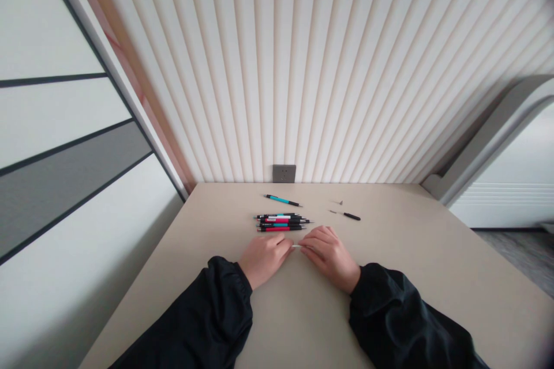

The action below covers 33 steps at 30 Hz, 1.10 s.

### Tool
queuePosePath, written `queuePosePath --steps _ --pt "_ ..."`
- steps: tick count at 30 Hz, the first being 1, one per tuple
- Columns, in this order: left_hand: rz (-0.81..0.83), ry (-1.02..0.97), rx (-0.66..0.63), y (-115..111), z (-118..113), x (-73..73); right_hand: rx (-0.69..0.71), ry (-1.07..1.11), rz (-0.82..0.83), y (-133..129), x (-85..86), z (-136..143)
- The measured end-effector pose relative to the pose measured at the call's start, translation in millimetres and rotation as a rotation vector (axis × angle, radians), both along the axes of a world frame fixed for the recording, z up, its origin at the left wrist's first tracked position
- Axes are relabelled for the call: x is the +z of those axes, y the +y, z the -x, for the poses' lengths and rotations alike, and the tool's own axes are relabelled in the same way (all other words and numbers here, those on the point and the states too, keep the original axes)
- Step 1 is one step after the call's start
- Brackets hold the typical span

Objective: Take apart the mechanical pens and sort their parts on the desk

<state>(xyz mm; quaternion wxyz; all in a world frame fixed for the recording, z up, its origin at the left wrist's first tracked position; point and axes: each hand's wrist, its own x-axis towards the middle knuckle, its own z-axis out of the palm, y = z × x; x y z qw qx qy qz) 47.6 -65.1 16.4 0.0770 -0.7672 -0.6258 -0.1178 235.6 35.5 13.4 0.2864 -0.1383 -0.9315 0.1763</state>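
My left hand (267, 258) and my right hand (329, 255) meet over the table, fingers closed. Between their fingertips shows a short stretch of a thin white rod (296, 246); the rest of it is hidden in the fingers, so its kind cannot be made out. Just beyond the hands lies a pile of mechanical pencils (281, 223), in red, blue, white and black, side by side. Farther back, a single blue mechanical pencil (282, 200) with a black grip lies apart from them.
A slim tool with a black handle (352, 216) and thin metal shaft lies to the right. Behind it sits a tiny metal piece (341, 202). The table (389, 259) ends at a ribbed wall (259, 69) with a dark socket (284, 173). A white panel (86, 242) stands left.
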Motion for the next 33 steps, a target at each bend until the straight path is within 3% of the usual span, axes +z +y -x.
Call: queuePosePath --steps 7,14,18,33 --pt "-0.006 0.015 0.032 0.4 0.3 -0.8 -0.077 -0.007 -0.044 27.2 3.1 -16.6" --pt "-0.051 -0.051 0.01 0.2 1.2 -2.2 -0.571 0.042 -0.041 103.9 -19.0 -81.6" --pt "-0.057 -0.081 -0.005 0.0 0.9 -1.6 -0.73 -0.022 0.008 126.4 -35.3 -105.0" --pt "-0.047 -0.127 -0.019 -0.5 1.3 -3.0 -0.697 -0.138 0.051 130.0 -44.6 -99.4"
